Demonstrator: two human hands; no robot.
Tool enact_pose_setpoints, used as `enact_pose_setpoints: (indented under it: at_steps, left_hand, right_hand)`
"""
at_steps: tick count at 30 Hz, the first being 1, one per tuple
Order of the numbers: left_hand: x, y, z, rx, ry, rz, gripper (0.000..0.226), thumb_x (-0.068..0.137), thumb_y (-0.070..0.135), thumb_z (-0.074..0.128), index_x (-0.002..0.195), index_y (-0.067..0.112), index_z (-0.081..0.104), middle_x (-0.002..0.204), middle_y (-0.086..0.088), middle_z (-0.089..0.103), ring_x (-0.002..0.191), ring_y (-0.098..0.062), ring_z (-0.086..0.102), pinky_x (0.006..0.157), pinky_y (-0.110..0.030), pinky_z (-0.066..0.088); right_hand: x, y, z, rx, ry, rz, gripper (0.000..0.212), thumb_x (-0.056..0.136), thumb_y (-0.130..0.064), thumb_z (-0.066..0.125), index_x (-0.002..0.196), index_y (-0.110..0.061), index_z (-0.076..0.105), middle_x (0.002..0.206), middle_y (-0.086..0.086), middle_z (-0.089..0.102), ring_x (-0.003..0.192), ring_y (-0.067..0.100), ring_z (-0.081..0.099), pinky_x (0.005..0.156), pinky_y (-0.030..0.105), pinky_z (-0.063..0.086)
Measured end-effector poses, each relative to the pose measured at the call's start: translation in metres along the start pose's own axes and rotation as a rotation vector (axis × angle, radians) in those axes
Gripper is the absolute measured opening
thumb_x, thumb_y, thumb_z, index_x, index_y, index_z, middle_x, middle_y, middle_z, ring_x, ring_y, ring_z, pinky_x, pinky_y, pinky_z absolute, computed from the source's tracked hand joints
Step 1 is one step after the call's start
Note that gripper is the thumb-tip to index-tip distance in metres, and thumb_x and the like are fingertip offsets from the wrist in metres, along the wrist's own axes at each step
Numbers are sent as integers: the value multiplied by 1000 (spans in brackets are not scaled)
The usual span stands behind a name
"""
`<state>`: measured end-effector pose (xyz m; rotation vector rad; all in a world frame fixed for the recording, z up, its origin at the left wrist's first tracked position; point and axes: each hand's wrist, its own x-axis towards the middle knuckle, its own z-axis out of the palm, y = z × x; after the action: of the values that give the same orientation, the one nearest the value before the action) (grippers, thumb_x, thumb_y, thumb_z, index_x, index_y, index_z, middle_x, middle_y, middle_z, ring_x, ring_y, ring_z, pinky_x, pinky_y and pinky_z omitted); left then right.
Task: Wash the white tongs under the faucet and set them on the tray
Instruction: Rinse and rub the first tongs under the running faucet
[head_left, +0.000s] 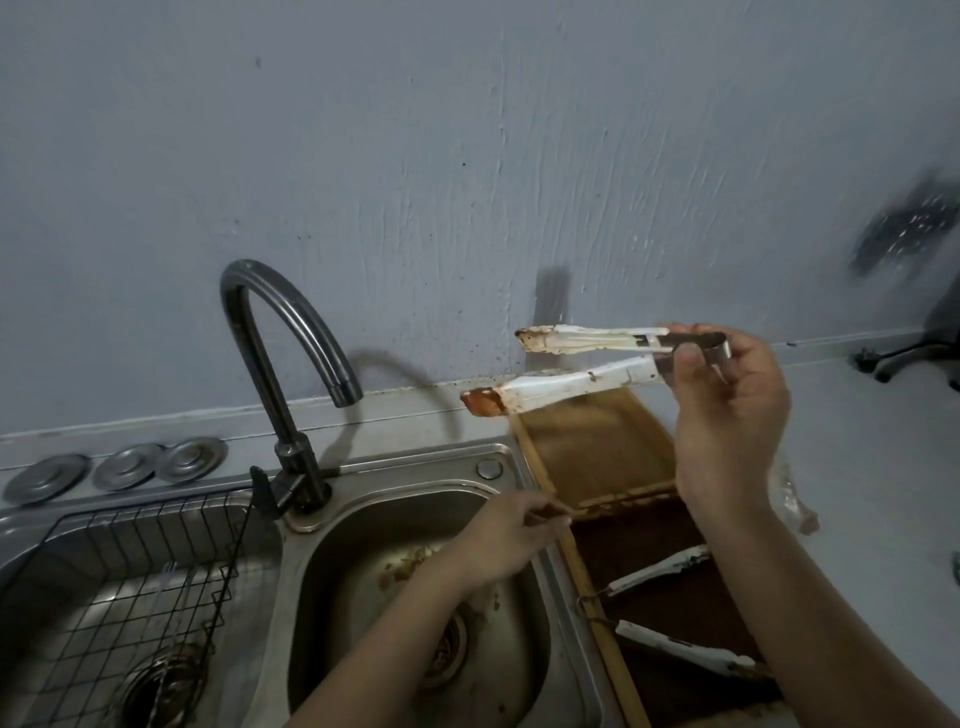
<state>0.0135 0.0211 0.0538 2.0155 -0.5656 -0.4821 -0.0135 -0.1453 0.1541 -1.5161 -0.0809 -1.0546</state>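
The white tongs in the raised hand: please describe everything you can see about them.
The white tongs have two long white arms that join at a dark metal hinge end. They look like metal with a white coating. The tips are stained brown, and the lower tip carries an orange-brown smear. They are open, held roughly level in the air above the tray, with the tips pointing toward the faucet. Only the right hand touches them, at the hinge end.

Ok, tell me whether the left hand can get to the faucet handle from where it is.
Probably yes: the left hand rests at the sink's right rim, the faucet handle lies across the open basin, and nothing stands between them.
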Motion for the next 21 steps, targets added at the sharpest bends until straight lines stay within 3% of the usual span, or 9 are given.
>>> enact_pose_setpoints:
  at_steps: [3,5,7,10,12,14,16,18,21]
  left_hand:
    - [-12,23,-2,-475,99,135,21,91,20,56,111,18,61,106,3,65,98,-6,63,85,-23,50]
    - [-21,37,-2,-715,289,158,27,87,23,58,111,14,62,105,2,69,99,-10,65,78,-20,53]
    - [-28,45,-1,-880,455,151,39,78,31,60,108,6,65,105,-9,72,99,-18,67,80,-23,54]
    - [-35,51,1,-1076,565,135,24,79,27,59,91,9,69,88,-6,76,83,-14,71,74,-23,57]
    - [-37,51,-6,-1184,619,60,14,85,21,58,87,12,69,78,-1,75,73,-11,70,69,-23,56]
    - [-40,43,-16,-1174,688,-2,13,88,17,59,86,13,71,78,-3,73,75,-15,67,73,-27,53]
    - [-45,34,-23,-1078,738,-39,15,89,17,59,80,13,71,74,-5,71,73,-20,65,74,-31,51]
    - [-52,25,-28,-997,748,-68,16,90,15,59,83,7,71,75,-10,72,69,-21,66,68,-29,54]
    - [-60,9,-35,-867,744,-148,18,89,15,60,87,1,71,77,-13,73,70,-22,68,68,-29,55]
  right_hand:
    - [-23,2,17,194,75,237,10,84,-23,63,93,-21,60,91,-5,68,88,12,68,75,31,55]
    - [-41,2,25,301,91,389,18,78,-27,62,93,-18,58,92,-4,67,89,11,69,72,23,57]
    - [-57,7,31,327,96,502,29,73,-35,62,95,-17,56,97,2,67,94,17,68,76,28,59]
    - [-76,9,38,267,53,550,56,71,-46,66,108,-5,54,107,15,66,100,28,66,85,41,55]
    - [-84,12,39,259,-8,553,52,74,-32,66,111,1,51,102,13,65,94,23,66,75,28,59]
    - [-86,12,38,194,-133,541,33,81,-11,64,108,-2,49,95,3,62,82,10,66,62,13,56]
    - [-82,12,38,77,-366,586,26,87,-10,60,109,-8,48,96,-2,60,73,-3,66,56,8,51]
    - [-80,9,45,-103,-651,638,27,90,-35,48,109,-16,48,93,-4,60,68,-5,65,52,8,49]
    - [-92,12,61,-352,-938,617,43,76,-68,25,91,-33,47,87,-1,63,65,6,64,57,18,52]
